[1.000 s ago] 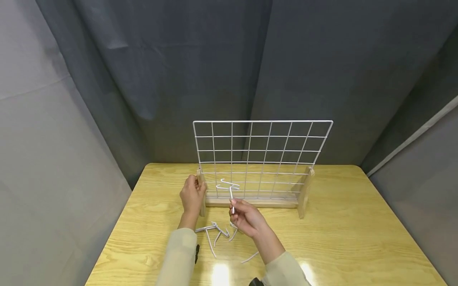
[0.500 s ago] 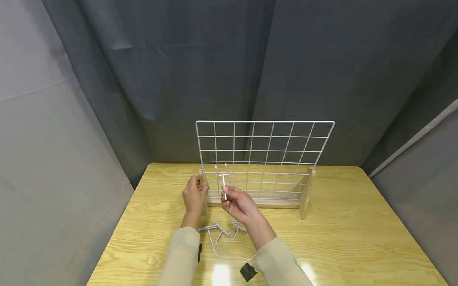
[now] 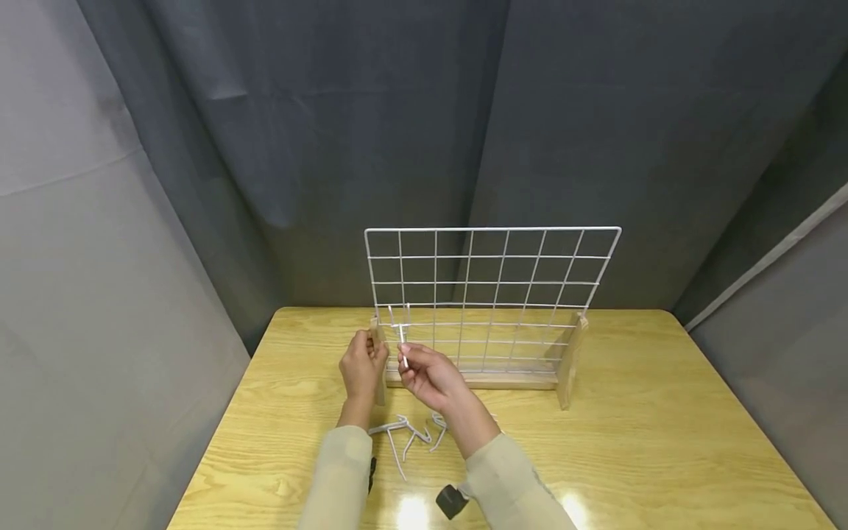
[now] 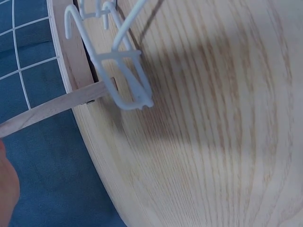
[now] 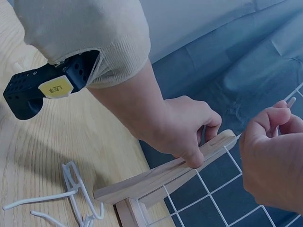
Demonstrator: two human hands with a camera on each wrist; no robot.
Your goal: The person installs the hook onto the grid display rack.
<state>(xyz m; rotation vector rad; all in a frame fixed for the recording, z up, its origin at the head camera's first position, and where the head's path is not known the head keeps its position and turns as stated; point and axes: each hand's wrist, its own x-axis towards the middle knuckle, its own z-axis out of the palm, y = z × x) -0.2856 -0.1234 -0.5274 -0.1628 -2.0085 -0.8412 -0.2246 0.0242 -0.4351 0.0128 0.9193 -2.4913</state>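
My left hand [image 3: 361, 364] grips the left wooden upright [image 5: 163, 177] of a stand, thumb and fingers on either side of it. The stand carries a white wire grid panel [image 3: 500, 283]. My right hand [image 3: 430, 377] pinches a white wire hook [image 3: 402, 335] by its straight arm. The hook's two prongs point up and overlap the grid's lower left squares in the head view. Only the hook's tip [image 5: 291, 101] shows past the right hand in the right wrist view. The left wrist view catches a bit of the left hand [image 4: 7, 189] at its edge.
Several white wire hooks [image 3: 397, 425] lie on the wooden table [image 3: 662, 442] in front of the stand, partly behind the right forearm. The stand's right upright [image 3: 571, 364] is at the far side. A grey curtain [image 3: 563, 132] hangs behind the table.
My right hand has moved left toward the grid's left side, and the hook in it has been turned so its prongs point up. My left hand stays on the wooden upright.
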